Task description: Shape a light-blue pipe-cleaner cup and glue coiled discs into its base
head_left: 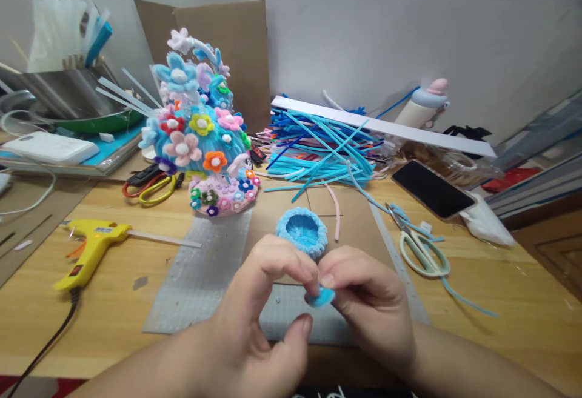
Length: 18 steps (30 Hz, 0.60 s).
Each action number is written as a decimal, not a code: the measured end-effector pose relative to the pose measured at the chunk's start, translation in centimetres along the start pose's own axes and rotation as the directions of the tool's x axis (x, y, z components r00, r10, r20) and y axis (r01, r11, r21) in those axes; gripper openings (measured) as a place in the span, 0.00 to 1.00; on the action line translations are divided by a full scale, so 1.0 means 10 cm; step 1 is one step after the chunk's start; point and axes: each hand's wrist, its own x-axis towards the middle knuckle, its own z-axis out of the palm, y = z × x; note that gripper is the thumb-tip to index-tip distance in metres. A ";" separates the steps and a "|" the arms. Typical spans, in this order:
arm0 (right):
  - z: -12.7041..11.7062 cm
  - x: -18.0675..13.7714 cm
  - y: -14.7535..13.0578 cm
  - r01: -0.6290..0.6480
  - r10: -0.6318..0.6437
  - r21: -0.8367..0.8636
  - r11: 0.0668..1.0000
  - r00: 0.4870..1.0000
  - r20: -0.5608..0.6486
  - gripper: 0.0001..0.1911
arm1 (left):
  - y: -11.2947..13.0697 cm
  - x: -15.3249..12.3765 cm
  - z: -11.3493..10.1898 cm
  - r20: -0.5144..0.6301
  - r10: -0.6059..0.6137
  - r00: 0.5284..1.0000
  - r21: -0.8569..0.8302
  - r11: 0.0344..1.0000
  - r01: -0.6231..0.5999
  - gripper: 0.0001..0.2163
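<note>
Between the thumb and fingers of my right hand [375, 304] is a small light-blue fuzzy disc [322, 297], seemingly coiled pipe cleaner. My left hand [259, 319] reaches in from the other side, its bent index finger touching the disc's edge while the thumb stays apart below. Part of the disc is covered by fingertips. Just beyond both hands, a round blue fuzzy bowl [320, 226] with a thick ridged rim sits on a piece of cardboard [359, 228], its hollow facing up.
A flower-covered pipe-cleaner piece [222, 143] stands at back left. A yellow glue gun [93, 246] lies left on the table. Blue pipe cleaners [322, 165] are heaped behind the bowl. Pale-handled scissors [422, 252] and a phone [431, 189] lie right. A grey cutting mat [195, 283] extends underneath.
</note>
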 end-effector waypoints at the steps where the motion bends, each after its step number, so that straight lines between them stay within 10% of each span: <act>1: -0.01 0.00 -0.01 0.028 -0.027 -0.037 0.999 0.999 0.019 0.10 | 0.00 0.00 -0.01 -0.006 0.002 1.000 0.006 1.000 -0.002 0.25; 18: -0.04 0.02 -0.07 0.115 -0.109 -0.129 0.985 0.993 0.049 0.14 | 0.00 0.04 -0.06 -0.042 0.071 0.997 0.444 0.895 -0.045 0.11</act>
